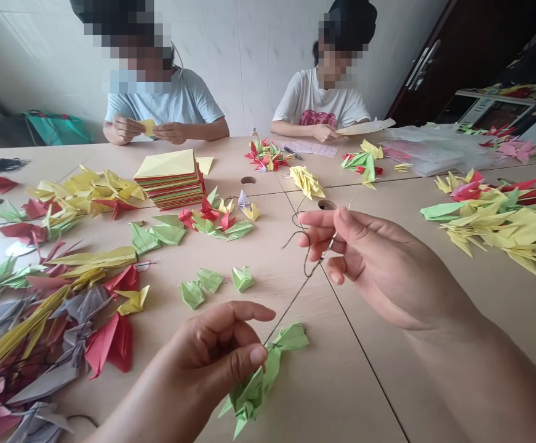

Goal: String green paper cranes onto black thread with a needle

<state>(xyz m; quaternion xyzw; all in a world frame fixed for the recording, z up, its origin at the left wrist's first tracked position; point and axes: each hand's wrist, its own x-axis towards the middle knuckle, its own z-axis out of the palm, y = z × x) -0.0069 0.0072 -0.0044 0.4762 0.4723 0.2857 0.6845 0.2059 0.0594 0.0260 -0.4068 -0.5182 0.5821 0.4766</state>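
My right hand [364, 258] is raised over the table, its thumb and fingers pinching a thin needle [331, 243]. Black thread [290, 301] loops near these fingers and runs taut down to my left hand [221, 351]. There the left thumb and fingers are closed on the thread, right beside green paper cranes [253, 387] strung together on it. Part of the cranes is hidden behind that hand. Several small green folded pieces [210, 280] lie just beyond the left hand.
A stack of coloured paper squares [170, 178] stands mid-table. Piles of paper cranes lie at left [74, 307] and right [508, 221]. Across the table, one person [166, 111] holds yellow paper; another [320, 104] holds a pale sheet. Holes [248, 180] and seams mark the tabletop.
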